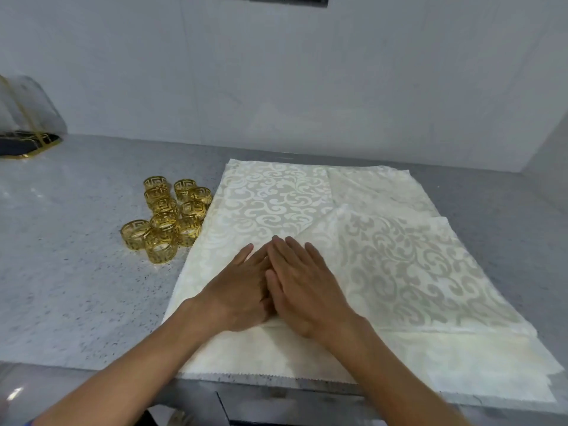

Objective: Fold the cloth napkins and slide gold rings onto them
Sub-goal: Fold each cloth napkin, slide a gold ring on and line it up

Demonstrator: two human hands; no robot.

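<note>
At the far left edge a dark tray with a gold rim (pixel 29 142) sits by the wall, well apart from the work. Nearer the middle, the gold rings (pixel 167 216) stand bunched together on the counter (pixel 76 272), just beside the left edge of the napkins (pixel 270 198), probably parked there so one can be picked up as soon as a fold is finished. The napkins lie stacked and spread flat, overhanging the counter's near edge a little. The left hand (pixel 242 287) lies flat on the top napkin with fingers straight, and the right hand (pixel 304 290) lies flat beside it, its fingers overlapping the left's (palms down, pinching nothing). They seem to be pressing the cloth to smooth it or set a crease. To the right, a turned-over flap (pixel 415 265) shows a greyer pattern, so folding looks barely begun; no ring is on a napkin yet.
</note>
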